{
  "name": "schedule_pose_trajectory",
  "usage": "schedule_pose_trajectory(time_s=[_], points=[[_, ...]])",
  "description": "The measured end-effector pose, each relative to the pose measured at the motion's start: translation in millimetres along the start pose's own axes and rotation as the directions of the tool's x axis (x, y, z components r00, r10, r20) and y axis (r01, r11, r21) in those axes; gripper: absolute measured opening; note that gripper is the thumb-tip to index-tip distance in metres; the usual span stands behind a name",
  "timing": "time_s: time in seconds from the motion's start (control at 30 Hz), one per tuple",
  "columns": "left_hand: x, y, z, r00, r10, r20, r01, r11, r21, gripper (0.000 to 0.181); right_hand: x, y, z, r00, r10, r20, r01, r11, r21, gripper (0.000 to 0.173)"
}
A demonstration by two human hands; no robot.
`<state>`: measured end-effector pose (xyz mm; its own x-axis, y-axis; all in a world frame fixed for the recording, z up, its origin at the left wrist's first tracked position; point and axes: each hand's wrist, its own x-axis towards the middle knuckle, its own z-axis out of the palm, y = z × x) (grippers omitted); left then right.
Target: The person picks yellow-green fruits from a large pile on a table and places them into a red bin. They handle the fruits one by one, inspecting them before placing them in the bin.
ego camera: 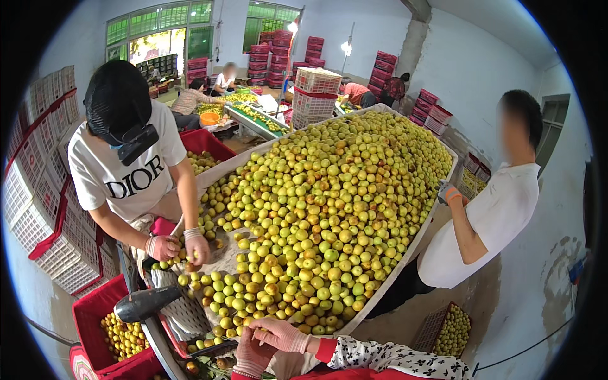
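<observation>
Both my hands wear pinkish knitted gloves and meet at the bottom, at the near edge of a big heap of small round yellow-green fruits [327, 213], some with brown patches. My left hand [253, 352] is upright with fingers bent; my right hand [281, 334] reaches across and touches its fingertips. Whether anything lies between the fingers cannot be made out. A perforated crate [186, 316] with a pale cloth liner stands left of them, fruits along its edge. Below the crate are some fruits and green leaves [209, 368].
Across at left, a masked co-worker's gloved hands [178, 248] handle fruits. Another person [479, 223] stands at right. A black cylindrical device [147, 303] juts over the left edge, near a red-lined bin [88, 313] of fruits. Crates of fruits [451, 330] stand on the floor.
</observation>
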<state>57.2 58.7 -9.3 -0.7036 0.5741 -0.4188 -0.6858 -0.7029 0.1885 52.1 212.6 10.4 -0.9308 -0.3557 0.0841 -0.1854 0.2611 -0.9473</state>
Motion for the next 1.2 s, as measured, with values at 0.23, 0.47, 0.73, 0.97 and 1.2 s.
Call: schedule_pose_trajectory(time_s=[0.23, 0.47, 0.73, 0.97, 1.2], points=[[55.1, 33.9, -21.0, 0.863, 0.496, -0.09, -0.244, 0.567, 0.787, 0.03, 52.0, 13.9, -92.9, 0.976, 0.103, -0.192, -0.217, 0.368, -0.904, 0.063], [63.9, 21.8, -10.6, 0.759, 0.542, 0.361, -0.037, -0.518, 0.855, 0.032, 99.4, 61.9, -96.0, 0.974, 0.217, -0.067, -0.123, 0.252, -0.96, 0.061], [66.1, 23.1, -9.4, 0.775, 0.542, 0.324, -0.013, -0.499, 0.866, 0.032, 154.2, 82.3, -40.5, 0.969, 0.243, -0.049, -0.147, 0.404, -0.903, 0.067], [58.7, 27.7, -11.3, 0.803, 0.536, 0.26, 0.049, -0.495, 0.867, 0.035, 140.9, 43.7, -49.8, 0.96, 0.163, 0.227, 0.11, 0.528, -0.842, 0.056], [60.9, 26.7, -2.3, 0.787, 0.55, 0.28, 0.027, -0.484, 0.875, 0.034, 113.9, 85.4, -67.8, 0.959, -0.007, 0.282, 0.267, 0.337, -0.903, 0.044]])
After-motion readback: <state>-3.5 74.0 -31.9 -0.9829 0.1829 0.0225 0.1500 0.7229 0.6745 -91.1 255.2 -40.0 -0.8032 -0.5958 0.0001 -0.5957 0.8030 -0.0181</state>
